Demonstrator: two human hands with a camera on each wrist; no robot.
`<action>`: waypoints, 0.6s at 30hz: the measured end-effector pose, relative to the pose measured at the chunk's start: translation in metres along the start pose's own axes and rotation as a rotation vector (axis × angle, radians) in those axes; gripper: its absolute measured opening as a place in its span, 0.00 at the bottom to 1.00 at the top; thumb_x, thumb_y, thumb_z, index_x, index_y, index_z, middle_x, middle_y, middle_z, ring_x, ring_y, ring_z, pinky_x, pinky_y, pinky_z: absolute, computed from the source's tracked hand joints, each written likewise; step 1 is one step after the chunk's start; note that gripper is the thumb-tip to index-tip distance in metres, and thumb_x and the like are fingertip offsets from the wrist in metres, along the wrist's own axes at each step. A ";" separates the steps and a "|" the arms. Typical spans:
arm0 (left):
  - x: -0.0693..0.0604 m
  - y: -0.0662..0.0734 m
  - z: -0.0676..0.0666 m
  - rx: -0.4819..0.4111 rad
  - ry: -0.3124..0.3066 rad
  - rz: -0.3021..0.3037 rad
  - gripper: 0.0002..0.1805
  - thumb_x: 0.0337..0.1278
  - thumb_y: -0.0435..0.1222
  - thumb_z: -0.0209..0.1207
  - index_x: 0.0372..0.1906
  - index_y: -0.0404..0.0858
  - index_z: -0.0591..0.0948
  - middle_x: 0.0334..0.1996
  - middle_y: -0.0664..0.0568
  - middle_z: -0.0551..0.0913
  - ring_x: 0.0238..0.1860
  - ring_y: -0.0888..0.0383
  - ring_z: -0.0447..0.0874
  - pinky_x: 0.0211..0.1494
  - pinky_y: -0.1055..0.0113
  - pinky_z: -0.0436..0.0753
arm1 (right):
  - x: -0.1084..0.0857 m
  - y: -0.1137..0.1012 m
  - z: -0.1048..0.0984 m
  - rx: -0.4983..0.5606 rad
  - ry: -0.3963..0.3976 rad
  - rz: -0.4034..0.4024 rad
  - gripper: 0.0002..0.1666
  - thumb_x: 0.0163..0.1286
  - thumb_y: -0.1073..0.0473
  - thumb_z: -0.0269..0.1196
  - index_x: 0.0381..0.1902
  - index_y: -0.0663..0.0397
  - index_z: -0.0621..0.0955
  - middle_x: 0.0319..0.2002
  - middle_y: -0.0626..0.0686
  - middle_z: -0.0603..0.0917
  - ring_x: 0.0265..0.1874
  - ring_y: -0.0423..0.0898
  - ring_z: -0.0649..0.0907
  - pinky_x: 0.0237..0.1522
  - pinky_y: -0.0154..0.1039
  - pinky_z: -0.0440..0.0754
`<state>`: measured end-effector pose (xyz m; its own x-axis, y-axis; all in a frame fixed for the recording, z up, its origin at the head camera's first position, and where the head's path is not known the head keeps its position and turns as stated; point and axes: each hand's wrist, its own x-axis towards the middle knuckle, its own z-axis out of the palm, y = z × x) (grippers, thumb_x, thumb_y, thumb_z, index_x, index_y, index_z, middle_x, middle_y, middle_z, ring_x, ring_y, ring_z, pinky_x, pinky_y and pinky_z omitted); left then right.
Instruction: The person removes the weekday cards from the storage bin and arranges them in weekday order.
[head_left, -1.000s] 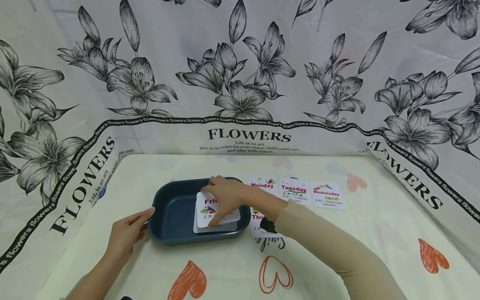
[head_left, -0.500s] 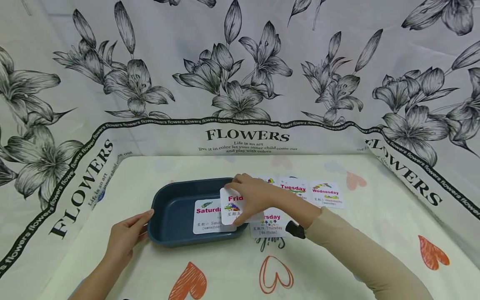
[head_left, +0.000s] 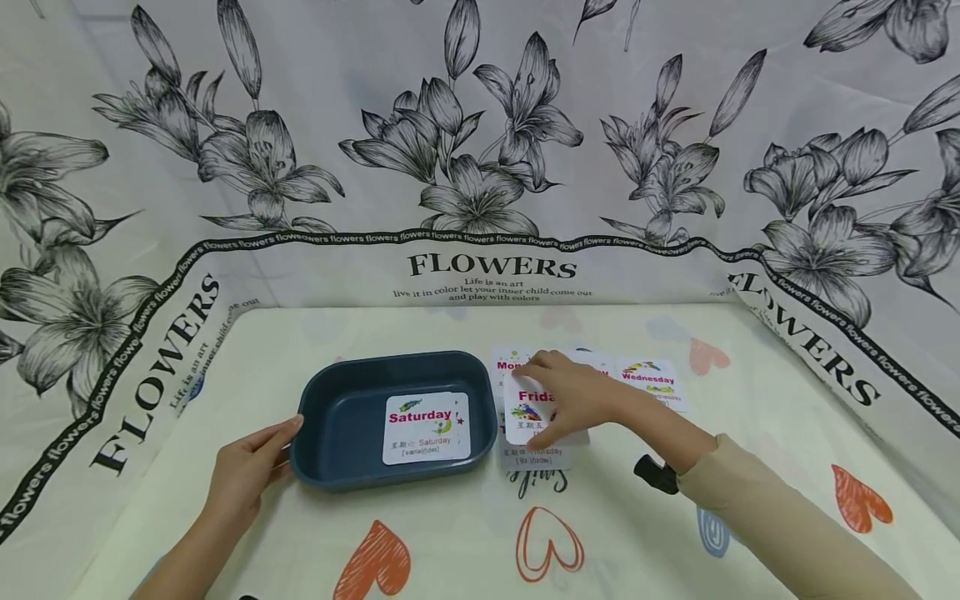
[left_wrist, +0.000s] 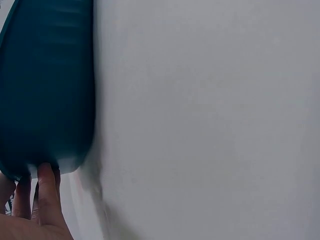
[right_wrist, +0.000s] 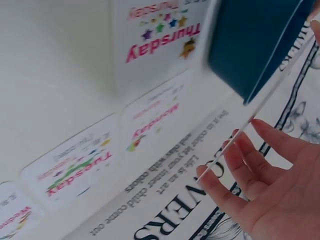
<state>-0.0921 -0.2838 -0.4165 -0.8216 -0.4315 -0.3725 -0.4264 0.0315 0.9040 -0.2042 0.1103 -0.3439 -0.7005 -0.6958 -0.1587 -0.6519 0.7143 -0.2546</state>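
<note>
My left hand holds the left end of a dark blue tray, thumb at the rim and fingers against the outer wall in the left wrist view. Inside the tray, toward its right, lies a white Saturday card. My right hand grips a white Friday card by its edges, right of the tray. This card is raised over the Thursday card and partly hides the Monday card. In the right wrist view the held card appears nearly edge-on between the fingers.
A Tuesday card, partly behind the right hand in the head view, lies in a row between Monday and the Wednesday card. The pale tablecloth has printed hearts. A flower-printed curtain rises behind the table.
My right hand has lifted the Friday card out of the tray and carried it right, over the Thursday card. The Saturday card beneath is now uncovered. My left hand stays at the tray.
</note>
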 end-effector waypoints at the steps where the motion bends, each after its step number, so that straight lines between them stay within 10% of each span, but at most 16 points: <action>1: 0.000 0.000 0.000 -0.002 -0.001 0.003 0.12 0.45 0.55 0.65 0.34 0.55 0.85 0.26 0.73 0.80 0.28 0.72 0.81 0.31 0.75 0.82 | -0.003 0.003 0.000 0.002 0.005 0.005 0.55 0.39 0.31 0.70 0.64 0.46 0.67 0.57 0.48 0.68 0.52 0.43 0.67 0.43 0.39 0.75; 18: 0.003 0.000 0.000 -0.021 -0.003 -0.022 0.06 0.44 0.54 0.66 0.22 0.63 0.81 0.24 0.73 0.80 0.27 0.72 0.81 0.30 0.75 0.82 | -0.053 0.051 0.012 -0.008 0.081 0.038 0.52 0.39 0.34 0.72 0.60 0.50 0.71 0.55 0.51 0.70 0.47 0.44 0.71 0.44 0.40 0.76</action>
<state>-0.0942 -0.2850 -0.4178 -0.8134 -0.4287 -0.3932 -0.4366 0.0031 0.8997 -0.1966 0.1824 -0.3599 -0.7458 -0.6600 -0.0903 -0.6263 0.7409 -0.2425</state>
